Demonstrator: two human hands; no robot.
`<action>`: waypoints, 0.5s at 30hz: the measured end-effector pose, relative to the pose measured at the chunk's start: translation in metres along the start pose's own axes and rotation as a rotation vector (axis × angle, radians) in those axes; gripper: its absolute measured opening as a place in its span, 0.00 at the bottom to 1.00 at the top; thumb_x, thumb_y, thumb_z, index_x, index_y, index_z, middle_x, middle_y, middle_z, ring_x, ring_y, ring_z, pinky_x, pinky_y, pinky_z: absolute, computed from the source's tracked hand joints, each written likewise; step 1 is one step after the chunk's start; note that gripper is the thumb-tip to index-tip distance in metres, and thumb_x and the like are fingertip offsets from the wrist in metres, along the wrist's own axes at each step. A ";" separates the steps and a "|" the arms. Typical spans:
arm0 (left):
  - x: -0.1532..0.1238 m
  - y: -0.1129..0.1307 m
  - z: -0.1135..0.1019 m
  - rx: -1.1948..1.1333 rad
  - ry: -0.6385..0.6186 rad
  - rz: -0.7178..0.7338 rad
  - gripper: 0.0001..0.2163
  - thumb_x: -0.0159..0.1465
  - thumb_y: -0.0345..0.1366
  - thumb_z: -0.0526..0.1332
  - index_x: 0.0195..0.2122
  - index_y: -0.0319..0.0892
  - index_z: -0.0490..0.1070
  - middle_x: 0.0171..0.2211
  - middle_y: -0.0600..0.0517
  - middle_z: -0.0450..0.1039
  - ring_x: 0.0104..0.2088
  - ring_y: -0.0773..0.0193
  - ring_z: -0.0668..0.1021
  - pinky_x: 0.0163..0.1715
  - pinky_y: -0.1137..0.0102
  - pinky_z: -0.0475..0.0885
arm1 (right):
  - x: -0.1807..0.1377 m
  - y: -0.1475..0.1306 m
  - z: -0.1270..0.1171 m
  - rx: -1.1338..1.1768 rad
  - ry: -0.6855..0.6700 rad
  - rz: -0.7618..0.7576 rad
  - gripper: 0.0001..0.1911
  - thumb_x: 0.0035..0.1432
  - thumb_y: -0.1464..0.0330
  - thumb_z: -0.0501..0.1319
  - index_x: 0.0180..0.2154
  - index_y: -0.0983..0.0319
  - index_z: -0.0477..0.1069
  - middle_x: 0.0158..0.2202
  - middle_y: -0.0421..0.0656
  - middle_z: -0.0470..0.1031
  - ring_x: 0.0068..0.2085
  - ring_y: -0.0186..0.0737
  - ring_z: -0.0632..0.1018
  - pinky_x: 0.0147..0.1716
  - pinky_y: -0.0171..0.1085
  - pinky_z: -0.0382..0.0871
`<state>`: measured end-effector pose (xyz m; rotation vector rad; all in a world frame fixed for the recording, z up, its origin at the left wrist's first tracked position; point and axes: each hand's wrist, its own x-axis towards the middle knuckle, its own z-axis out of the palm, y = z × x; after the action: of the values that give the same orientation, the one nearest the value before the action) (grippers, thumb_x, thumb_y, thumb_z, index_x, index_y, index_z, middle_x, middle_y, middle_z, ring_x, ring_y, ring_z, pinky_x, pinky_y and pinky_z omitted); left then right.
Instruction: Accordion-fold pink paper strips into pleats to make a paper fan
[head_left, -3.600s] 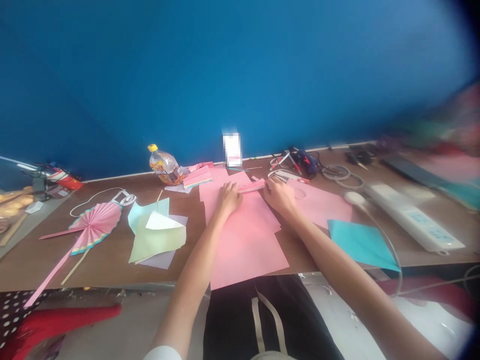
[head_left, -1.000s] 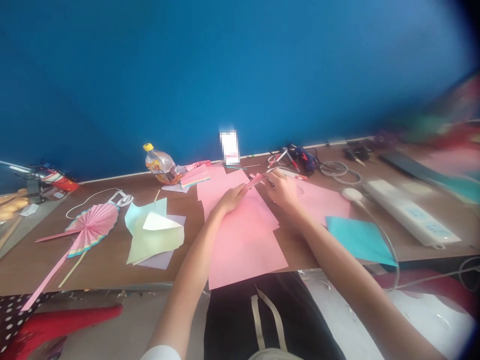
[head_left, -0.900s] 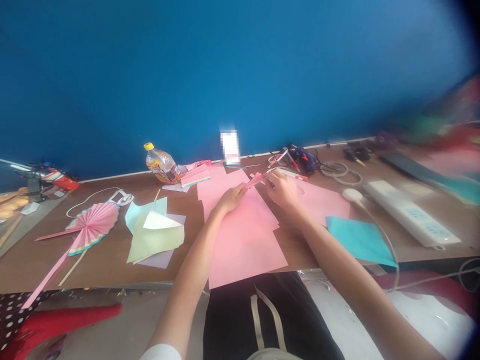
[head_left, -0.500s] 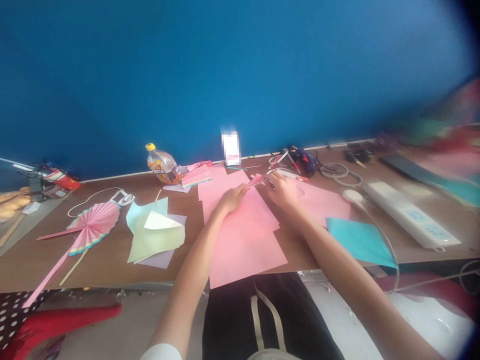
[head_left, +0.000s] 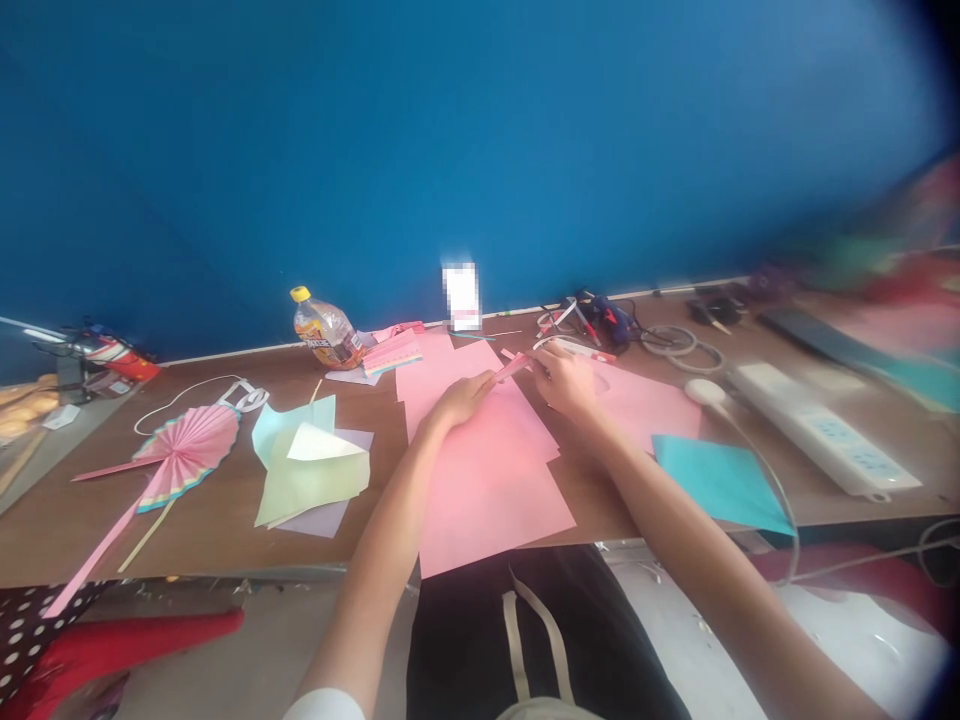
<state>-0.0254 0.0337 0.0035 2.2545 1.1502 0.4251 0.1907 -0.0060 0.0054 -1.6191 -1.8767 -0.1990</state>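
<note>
Both my hands hold a narrow folded pink paper strip (head_left: 512, 366) just above the far end of a large pink paper sheet (head_left: 487, 480). My left hand (head_left: 459, 398) pinches the strip's near end, fingers closed. My right hand (head_left: 566, 380) grips its far end, fingers curled round it. The strip is lifted off the brown table (head_left: 217, 520) and tilts up to the right. A second pink sheet (head_left: 641, 405) lies under my right wrist.
A pink pleated paper fan on a stick (head_left: 184, 450) and pale green and blue sheets (head_left: 307, 465) lie at the left. A drink bottle (head_left: 326, 330) stands by the blue wall. A teal sheet (head_left: 720, 480), white power strip (head_left: 821, 425), cables and tools (head_left: 600, 320) lie right.
Earlier both hands pressed the folded strip flat on the pink sheet. Now the strip is raised off the sheet and held between both hands; over the last second little has moved.
</note>
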 end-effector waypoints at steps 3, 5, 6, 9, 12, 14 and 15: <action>0.000 -0.001 -0.001 -0.010 -0.015 0.014 0.23 0.67 0.53 0.40 0.46 0.47 0.69 0.40 0.51 0.76 0.38 0.59 0.76 0.42 0.69 0.67 | 0.000 0.000 0.000 -0.002 -0.010 0.004 0.17 0.64 0.69 0.49 0.47 0.57 0.73 0.40 0.45 0.75 0.39 0.41 0.74 0.29 0.35 0.56; 0.000 -0.002 -0.002 -0.014 -0.025 0.025 0.23 0.67 0.52 0.40 0.45 0.47 0.69 0.40 0.51 0.76 0.38 0.60 0.76 0.42 0.69 0.67 | -0.001 0.000 0.000 0.001 -0.012 0.005 0.17 0.64 0.69 0.49 0.47 0.57 0.73 0.41 0.45 0.75 0.39 0.41 0.75 0.29 0.35 0.56; 0.000 -0.003 -0.002 -0.015 -0.029 0.031 0.23 0.67 0.52 0.40 0.45 0.47 0.69 0.40 0.51 0.76 0.38 0.60 0.76 0.42 0.69 0.67 | -0.001 0.000 0.000 0.004 -0.012 0.003 0.16 0.64 0.68 0.49 0.46 0.57 0.73 0.41 0.45 0.75 0.39 0.41 0.75 0.29 0.35 0.57; -0.001 -0.003 -0.003 -0.008 -0.044 0.041 0.23 0.67 0.52 0.40 0.44 0.47 0.69 0.39 0.52 0.76 0.36 0.61 0.76 0.40 0.70 0.67 | 0.000 -0.001 0.000 0.024 -0.014 -0.007 0.16 0.64 0.68 0.49 0.45 0.58 0.74 0.41 0.45 0.75 0.39 0.41 0.75 0.30 0.35 0.58; -0.001 -0.005 -0.004 0.007 -0.043 0.035 0.22 0.68 0.52 0.40 0.42 0.46 0.69 0.36 0.52 0.75 0.35 0.61 0.76 0.38 0.70 0.67 | 0.000 -0.001 -0.002 0.054 -0.018 -0.020 0.16 0.64 0.67 0.49 0.46 0.59 0.73 0.41 0.46 0.75 0.39 0.43 0.75 0.32 0.36 0.60; -0.001 -0.007 -0.004 0.005 -0.038 0.036 0.22 0.68 0.52 0.40 0.41 0.46 0.69 0.36 0.52 0.75 0.35 0.61 0.75 0.39 0.70 0.67 | 0.000 -0.001 -0.004 0.077 -0.029 -0.036 0.16 0.64 0.68 0.49 0.48 0.59 0.72 0.41 0.46 0.75 0.39 0.43 0.75 0.33 0.36 0.61; -0.001 -0.008 -0.004 -0.001 -0.034 0.038 0.21 0.68 0.51 0.41 0.41 0.46 0.68 0.36 0.52 0.75 0.35 0.62 0.75 0.39 0.70 0.67 | 0.000 -0.001 -0.005 0.090 -0.039 -0.049 0.17 0.64 0.68 0.49 0.48 0.59 0.71 0.41 0.46 0.75 0.39 0.43 0.75 0.33 0.36 0.61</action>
<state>-0.0328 0.0381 0.0014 2.2770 1.0911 0.4002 0.1921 -0.0086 0.0100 -1.5287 -1.9281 -0.1030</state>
